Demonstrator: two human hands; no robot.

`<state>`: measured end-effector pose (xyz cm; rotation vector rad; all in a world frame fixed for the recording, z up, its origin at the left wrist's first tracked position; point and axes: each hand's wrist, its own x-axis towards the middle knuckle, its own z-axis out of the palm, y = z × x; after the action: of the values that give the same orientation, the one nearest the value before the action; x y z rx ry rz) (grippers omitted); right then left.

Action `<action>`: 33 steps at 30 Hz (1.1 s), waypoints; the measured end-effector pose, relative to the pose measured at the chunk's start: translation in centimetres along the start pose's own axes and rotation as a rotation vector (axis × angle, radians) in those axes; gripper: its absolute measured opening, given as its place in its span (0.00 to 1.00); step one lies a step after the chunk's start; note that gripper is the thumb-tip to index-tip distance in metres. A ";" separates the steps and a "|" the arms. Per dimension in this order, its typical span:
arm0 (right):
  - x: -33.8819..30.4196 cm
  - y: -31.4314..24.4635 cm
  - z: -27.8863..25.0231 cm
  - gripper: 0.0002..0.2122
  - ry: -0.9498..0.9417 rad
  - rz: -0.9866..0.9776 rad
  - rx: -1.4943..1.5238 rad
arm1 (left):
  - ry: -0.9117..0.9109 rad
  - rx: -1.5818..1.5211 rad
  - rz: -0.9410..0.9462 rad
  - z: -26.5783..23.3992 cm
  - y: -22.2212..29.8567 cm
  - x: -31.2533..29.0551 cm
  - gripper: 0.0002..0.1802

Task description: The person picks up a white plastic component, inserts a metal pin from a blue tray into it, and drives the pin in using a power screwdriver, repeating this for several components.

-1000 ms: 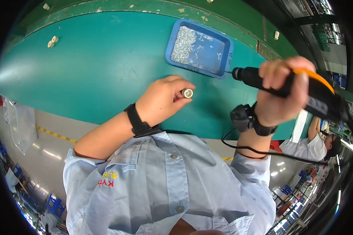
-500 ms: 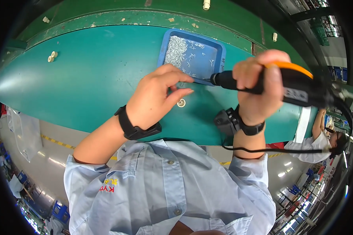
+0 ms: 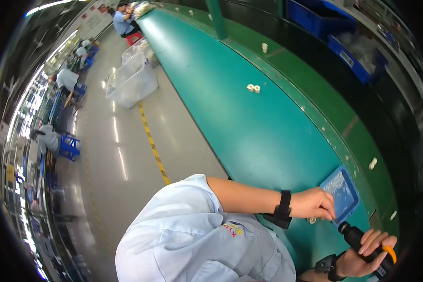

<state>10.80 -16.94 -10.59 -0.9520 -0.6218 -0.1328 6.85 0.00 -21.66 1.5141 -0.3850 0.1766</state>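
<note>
My right hand (image 3: 359,263) is wrapped round a black electric screwdriver (image 3: 351,235) with an orange strip, its tip pointing toward my left hand. My left hand (image 3: 313,203) is closed in a pinch right at the tip, over the near edge of a shallow blue tray (image 3: 347,196). Whatever sits between those fingertips is too small to make out. Many small silvery screws (image 3: 334,182) lie heaped along one side of the tray. A small round cream-coloured part (image 3: 312,220) rests on the green table just under my left wrist.
Two cream parts (image 3: 253,88) stand farther along the green table (image 3: 263,136). More cream pieces (image 3: 372,163) lie on the dark green ledge behind. Blue bins (image 3: 350,56) are on a rack beyond it. Clear plastic tubs (image 3: 134,82) stand on the floor; other people sit farther off.
The view has swung left along the table, bringing the tubs and the far end into sight. My left fingers have closed together at the screwdriver's tip. My right hand keeps hold of it.
</note>
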 end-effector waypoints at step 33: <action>-1.0 -0.7 2.4 0.11 -0.062 0.064 -0.026 | -0.026 0.403 0.138 -0.4 1.9 -0.8 0.08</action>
<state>8.68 -15.58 -9.65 -1.0029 -0.6471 -0.0543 5.52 0.60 -20.13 1.8875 -0.4966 0.3602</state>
